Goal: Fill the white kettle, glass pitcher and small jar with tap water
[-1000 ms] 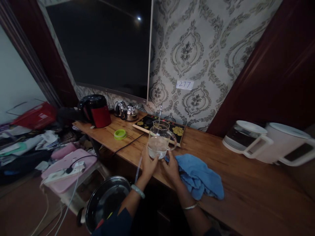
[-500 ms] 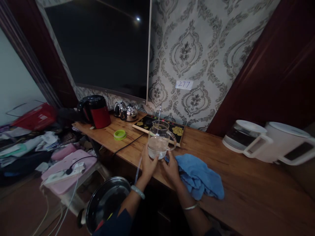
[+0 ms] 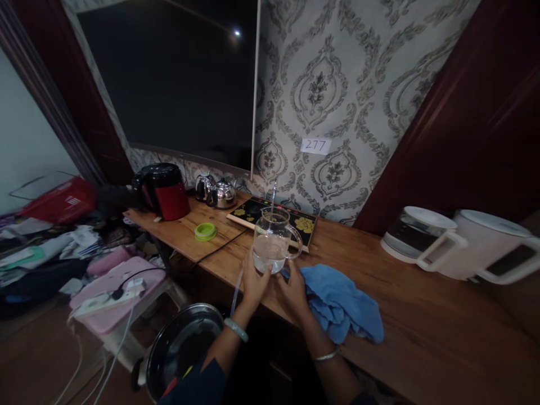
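Between my two hands is a clear glass pitcher point(image 3: 272, 244), upright, with water in its lower part and its handle on the right. My left hand point(image 3: 254, 281) grips its lower left side, thumb toward the front. On its lower right, under the handle, my right hand point(image 3: 293, 287) grips it too. Just behind the pitcher lies a black induction cooktop point(image 3: 248, 209) with yellow flowers, and water streams from a spout point(image 3: 274, 191) above the pitcher's mouth. A crumpled blue cloth point(image 3: 341, 301) rests beside my right hand.
A lime-green lid point(image 3: 205, 231), small metal teapots point(image 3: 222, 194) and a red-black kettle point(image 3: 169, 191) stand left on the wooden table point(image 3: 422, 315). White-handled jugs point(image 3: 485, 242) stand right. A black basin point(image 3: 181, 343) and pink stool point(image 3: 113, 292) with a power strip are below left.
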Demonstrator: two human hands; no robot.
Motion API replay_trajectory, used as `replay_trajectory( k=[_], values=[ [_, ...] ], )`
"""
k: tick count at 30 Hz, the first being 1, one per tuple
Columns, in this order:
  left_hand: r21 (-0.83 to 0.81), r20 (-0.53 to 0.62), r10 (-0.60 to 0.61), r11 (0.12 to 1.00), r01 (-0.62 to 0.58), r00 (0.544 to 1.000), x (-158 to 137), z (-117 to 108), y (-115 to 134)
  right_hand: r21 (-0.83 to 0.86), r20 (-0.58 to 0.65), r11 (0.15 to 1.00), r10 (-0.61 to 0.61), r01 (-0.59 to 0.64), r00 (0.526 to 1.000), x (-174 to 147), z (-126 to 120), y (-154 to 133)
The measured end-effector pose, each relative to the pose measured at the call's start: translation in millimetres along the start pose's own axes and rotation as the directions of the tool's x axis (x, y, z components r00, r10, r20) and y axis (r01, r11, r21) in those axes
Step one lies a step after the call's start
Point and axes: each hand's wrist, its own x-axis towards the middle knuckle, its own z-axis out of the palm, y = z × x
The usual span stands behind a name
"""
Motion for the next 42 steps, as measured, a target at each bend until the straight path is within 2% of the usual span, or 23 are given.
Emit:
replay_trajectory(
  k=[4, 15, 30, 42],
  values=[
    [-0.003, 0.006, -0.005, 1.000, 0.005, 1.000, 0.0, -0.3, -0.7, 0.018, -0.012, 0.999, 0.031, -0.031, 0.999, 0.1, 0.6, -3.4],
    [0.001, 0.013, -0.008, 1.000, 0.008, 1.000, -0.1, -0.4, 0.3, 0.047, -0.004, 0.999, 0.004, -0.004, 1.000, 0.1, -0.8, -2.2],
    [0.001, 0.005, -0.015, 1.000, 0.015, 1.000, -0.8, 0.1, -1.2, 0.023, -0.013, 0.998, 0.053, -0.053, 0.999, -0.6, -0.6, -5.7],
    [0.005, 0.005, -0.019, 1.000, 0.019, 1.000, -0.6, -1.4, 2.9, 0.022, -0.011, 0.999, 0.033, -0.032, 0.999, 0.2, -1.1, -3.5]
  ],
)
